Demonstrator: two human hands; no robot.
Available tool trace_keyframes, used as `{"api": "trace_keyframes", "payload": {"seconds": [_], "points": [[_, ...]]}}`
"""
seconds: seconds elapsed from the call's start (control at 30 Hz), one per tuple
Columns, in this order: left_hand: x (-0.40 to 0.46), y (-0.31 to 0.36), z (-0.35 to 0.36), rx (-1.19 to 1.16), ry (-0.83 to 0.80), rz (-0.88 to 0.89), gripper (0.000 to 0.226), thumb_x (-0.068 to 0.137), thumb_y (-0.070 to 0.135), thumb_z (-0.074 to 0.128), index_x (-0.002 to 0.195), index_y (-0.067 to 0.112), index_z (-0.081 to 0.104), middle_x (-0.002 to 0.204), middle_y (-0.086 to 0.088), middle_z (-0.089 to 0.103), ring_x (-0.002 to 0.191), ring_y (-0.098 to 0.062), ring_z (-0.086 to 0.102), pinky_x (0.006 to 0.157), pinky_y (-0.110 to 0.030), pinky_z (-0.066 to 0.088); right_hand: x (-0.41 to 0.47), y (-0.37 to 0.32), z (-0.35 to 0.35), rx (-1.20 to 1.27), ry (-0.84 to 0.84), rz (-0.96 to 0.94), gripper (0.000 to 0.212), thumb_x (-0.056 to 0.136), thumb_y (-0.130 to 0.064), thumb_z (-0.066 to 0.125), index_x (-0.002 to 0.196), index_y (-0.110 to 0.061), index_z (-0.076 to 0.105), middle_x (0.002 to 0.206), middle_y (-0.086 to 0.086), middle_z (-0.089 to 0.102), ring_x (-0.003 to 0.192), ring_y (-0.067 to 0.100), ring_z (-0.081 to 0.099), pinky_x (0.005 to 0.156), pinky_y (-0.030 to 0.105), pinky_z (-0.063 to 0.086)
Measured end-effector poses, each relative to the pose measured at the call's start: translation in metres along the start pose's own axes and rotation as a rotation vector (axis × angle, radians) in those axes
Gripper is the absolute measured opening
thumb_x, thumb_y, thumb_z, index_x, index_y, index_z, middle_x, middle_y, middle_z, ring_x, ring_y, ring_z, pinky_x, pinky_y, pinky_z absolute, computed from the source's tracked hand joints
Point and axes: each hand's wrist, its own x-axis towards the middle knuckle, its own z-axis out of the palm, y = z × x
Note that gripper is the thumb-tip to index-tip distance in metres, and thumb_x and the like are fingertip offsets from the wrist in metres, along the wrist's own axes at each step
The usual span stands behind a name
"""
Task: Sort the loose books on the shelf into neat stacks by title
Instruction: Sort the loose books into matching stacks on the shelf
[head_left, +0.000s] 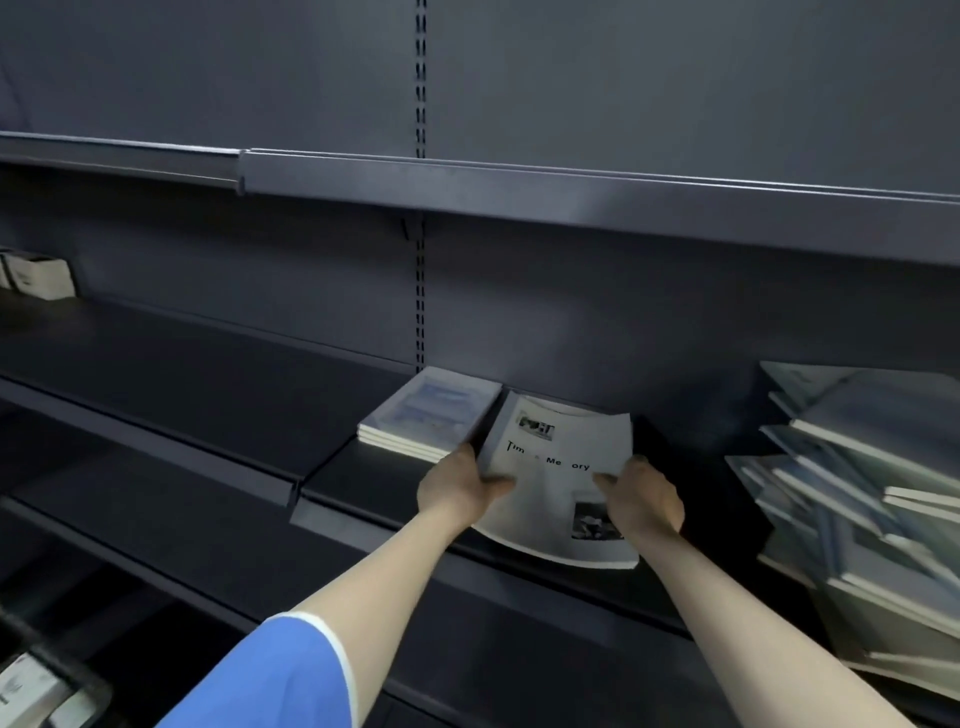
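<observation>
Two hands grasp one white book (558, 483) near the shelf (363, 483) front: the left hand (457, 486) pinches its nine-o'clock edge, the right hand (644, 499) its three-o'clock edge. Its cover bows, so it looks thin, light and floppy; gripping both side edges, as here, should stop it sagging. Just beside it, at ten o'clock, lies a neat blue stack (431, 413). Towards three o'clock, loose books (852, 499) lean in a muddle. The shelving is dark metal, smooth and probably slippery, in dim light. More books (39, 275) sit far off at nine o'clock.
</observation>
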Motion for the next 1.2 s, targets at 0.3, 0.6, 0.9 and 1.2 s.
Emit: {"api": "trace_keyframes", "payload": {"seconds": [0.3,0.6,0.9,1.2], "points": [[0.016,-0.010,0.022,0.131,0.097,0.011,0.061,0.088,0.059,0.047,0.115,0.007,0.060,0.127,-0.014,0.052,0.119,-0.030,0.047,0.097,-0.036,0.043,0.013,0.002,0.015,-0.099,-0.036,0.050,0.043,0.101,-0.039,0.038,0.122,-0.003,0.050,0.120,0.015,0.055,0.100,0.029,0.061,0.053,0.025,0.035],[0.039,-0.001,0.033,0.200,0.089,-0.014,0.057,0.091,0.057,0.043,0.107,0.005,0.062,0.122,-0.016,0.056,0.115,-0.033,0.049,0.094,-0.038,0.042,0.033,0.003,0.020,-0.127,-0.061,0.024,0.037,0.103,-0.030,0.038,0.126,-0.005,0.050,0.122,0.016,0.043,0.097,0.028,0.061,0.043,0.023,0.027],[0.041,0.021,0.040,0.315,0.131,-0.028,0.047,0.102,0.032,0.029,0.120,-0.001,0.058,0.133,-0.018,0.045,0.120,-0.032,0.046,0.094,-0.038,0.042,0.031,0.002,0.021,-0.146,-0.039,0.026,0.031,0.103,-0.022,0.039,0.126,-0.006,0.052,0.124,0.016,0.043,0.095,0.027,0.063,0.059,0.028,0.045],[0.051,0.025,0.047,0.347,0.109,-0.089,0.039,0.100,0.008,0.025,0.133,-0.004,0.045,0.139,-0.017,0.034,0.125,-0.031,0.042,0.101,-0.035,0.039,0.034,0.003,0.022,-0.249,-0.105,-0.040,0.039,0.097,-0.006,0.047,0.135,-0.016,0.049,0.129,0.018,0.038,0.101,0.025,0.060,0.063,0.024,0.049]]}}
